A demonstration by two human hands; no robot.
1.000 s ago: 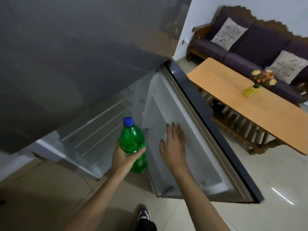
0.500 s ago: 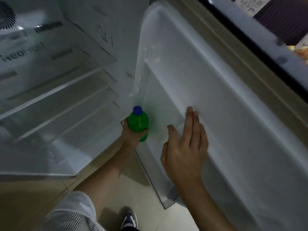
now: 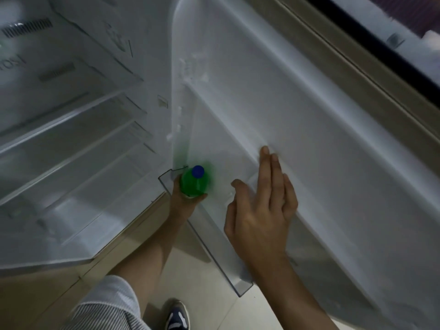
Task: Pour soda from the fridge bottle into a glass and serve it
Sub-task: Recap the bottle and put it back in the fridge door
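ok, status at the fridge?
Left hand gripping bottle, capped, at door bin. Right hand open, flat on door. Nothing blocking.

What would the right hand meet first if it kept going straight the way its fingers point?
Probably the white inner lining of the fridge door. The right hand lies flat, open, fingers pointing up along it; they may already touch, depth unclear.

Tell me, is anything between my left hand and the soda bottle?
No. Your left hand is already wrapped around the green bottle at the door bin; your right hand is flat on the door, apart from it.
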